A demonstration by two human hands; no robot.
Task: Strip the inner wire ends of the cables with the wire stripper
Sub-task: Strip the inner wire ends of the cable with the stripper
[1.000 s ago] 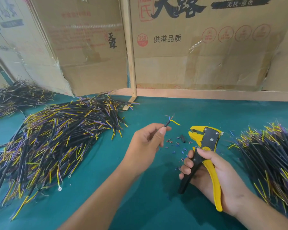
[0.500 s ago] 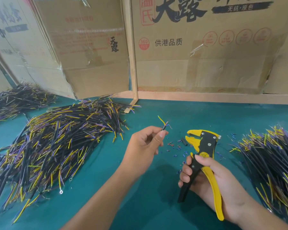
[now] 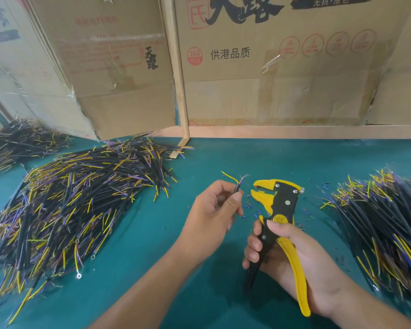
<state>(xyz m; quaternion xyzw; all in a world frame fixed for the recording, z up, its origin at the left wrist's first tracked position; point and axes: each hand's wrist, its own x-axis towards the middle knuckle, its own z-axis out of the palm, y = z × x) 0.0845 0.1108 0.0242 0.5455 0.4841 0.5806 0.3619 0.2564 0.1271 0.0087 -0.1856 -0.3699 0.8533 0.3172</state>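
Note:
My left hand [image 3: 214, 210] pinches a short black cable [image 3: 235, 187] between thumb and fingers, its end pointing up. A yellow inner wire and thinner blue and red ones splay out above my fingertips. My right hand [image 3: 294, 260] grips the handles of a yellow and black wire stripper [image 3: 279, 203]. The tool's jaws stand slightly apart, just to the right of the cable end and apart from it. Most of the cable's length is hidden inside my left hand.
A big heap of black cables [image 3: 69, 205] with yellow and purple wires covers the green table [image 3: 152, 269] at the left. Another heap [image 3: 384, 224] lies at the right. Small insulation scraps [image 3: 252, 210] are scattered between my hands. Cardboard boxes [image 3: 271, 79] wall the back.
My left hand turned the cable so the yellow wire swung from right to left. The cable end and the stripper jaws have come closer together.

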